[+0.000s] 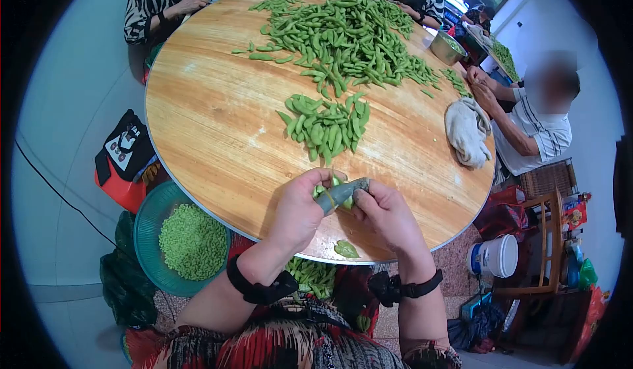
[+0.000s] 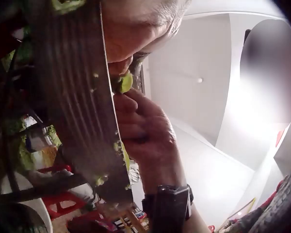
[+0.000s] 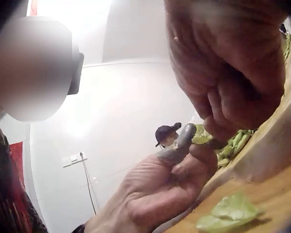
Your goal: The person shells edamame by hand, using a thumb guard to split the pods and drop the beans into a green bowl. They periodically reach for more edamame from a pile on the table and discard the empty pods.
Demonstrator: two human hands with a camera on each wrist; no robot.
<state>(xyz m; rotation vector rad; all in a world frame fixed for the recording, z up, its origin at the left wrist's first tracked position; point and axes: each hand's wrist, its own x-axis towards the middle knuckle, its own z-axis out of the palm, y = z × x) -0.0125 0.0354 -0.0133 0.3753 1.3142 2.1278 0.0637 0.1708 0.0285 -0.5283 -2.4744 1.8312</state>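
Close over the near edge of the round wooden table (image 1: pixel 217 151), my left hand (image 1: pixel 297 207) and right hand (image 1: pixel 390 216) meet at a green soybean pod (image 1: pixel 347 203). Both hands pinch it with fingertips and thumbs. A grey cover sleeves my left thumb (image 3: pixel 177 148), which lies across the pod and hides part of it. In the right wrist view, a bit of pod (image 3: pixel 201 135) shows between the fingers. An opened pod shell (image 1: pixel 346 249) lies on the wood below my hands. Just beyond them is a small pile of pods (image 1: pixel 326 126).
A large heap of pods (image 1: pixel 343 36) covers the table's far side. A grey cloth (image 1: pixel 467 132) and a metal pot (image 1: pixel 448 47) sit at the right. Shelled beans fill a green basin (image 1: pixel 148 244) at lower left. More pods (image 1: pixel 311 275) lie below the table edge. Other people sit around.
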